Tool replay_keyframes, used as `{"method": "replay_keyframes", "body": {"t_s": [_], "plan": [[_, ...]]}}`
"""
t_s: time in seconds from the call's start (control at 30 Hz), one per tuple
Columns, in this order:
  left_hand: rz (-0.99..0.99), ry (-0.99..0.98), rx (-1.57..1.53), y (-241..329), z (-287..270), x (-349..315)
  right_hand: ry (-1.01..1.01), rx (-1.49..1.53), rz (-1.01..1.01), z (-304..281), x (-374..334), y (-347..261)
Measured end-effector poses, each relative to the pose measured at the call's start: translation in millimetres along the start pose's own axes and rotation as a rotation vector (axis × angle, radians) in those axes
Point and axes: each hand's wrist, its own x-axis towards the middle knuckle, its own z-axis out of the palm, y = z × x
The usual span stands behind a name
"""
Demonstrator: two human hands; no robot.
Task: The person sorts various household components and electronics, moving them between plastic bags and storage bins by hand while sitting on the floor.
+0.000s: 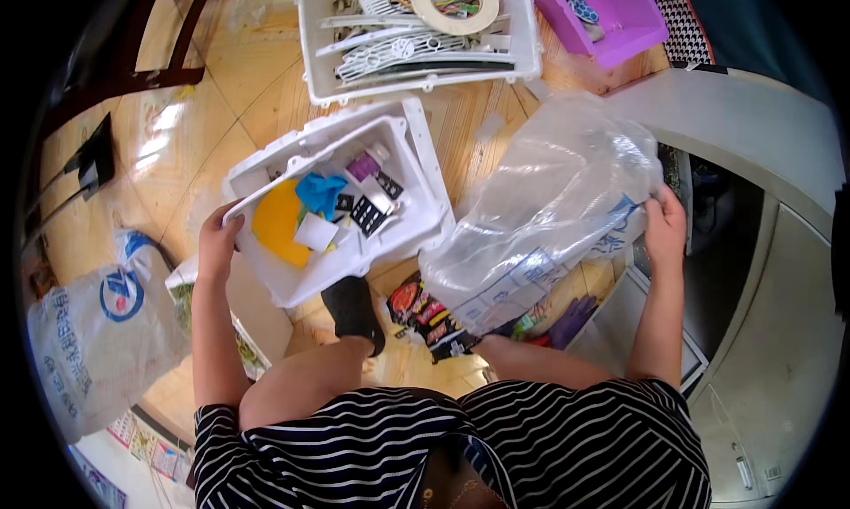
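Observation:
My left hand (219, 242) grips the left edge of a white plastic bin (301, 289), its fingers closed on the rim. The bin is tilted and partly overlaps another white bin (416, 119) behind it. Inside it lie a yellow round piece (275, 219), a blue cloth-like item (320, 193), a white card (315, 232), black-and-white pieces (367, 216) and a purple-labelled bottle (364, 165). To the right, my right hand (665, 226) pinches the edge of a large clear plastic bag (553, 199) with blue print. The bag looks slack and hangs beside the bin.
At the far side stands a white bin (310, 53) with white plastic parts and a tape roll (425, 13). A purple bin (620, 31) is beyond it. Dark packets (429, 319) lie between my legs. A printed bag (106, 332) sits left; a cabinet (770, 350) is right.

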Motion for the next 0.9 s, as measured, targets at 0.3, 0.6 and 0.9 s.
{"method": "replay_keyframes", "body": {"t_s": [0.3, 0.6, 0.9], "plan": [[0.052, 0.147, -0.129, -3.0, -28.6, -129.9, 0.236, -0.626, 0.140, -44.8, -85.9, -47.3], [-0.179, 0.168, -0.555, 13.8, -42.6, -304.8, -0.213, -0.353, -0.107, 53.4, -208.4, -224.5], [0.198, -0.219, -0.335, 73.2, -171.3, -443.0, -1.151, -0.127, 0.289, 20.1, -230.3, -385.1]]}}
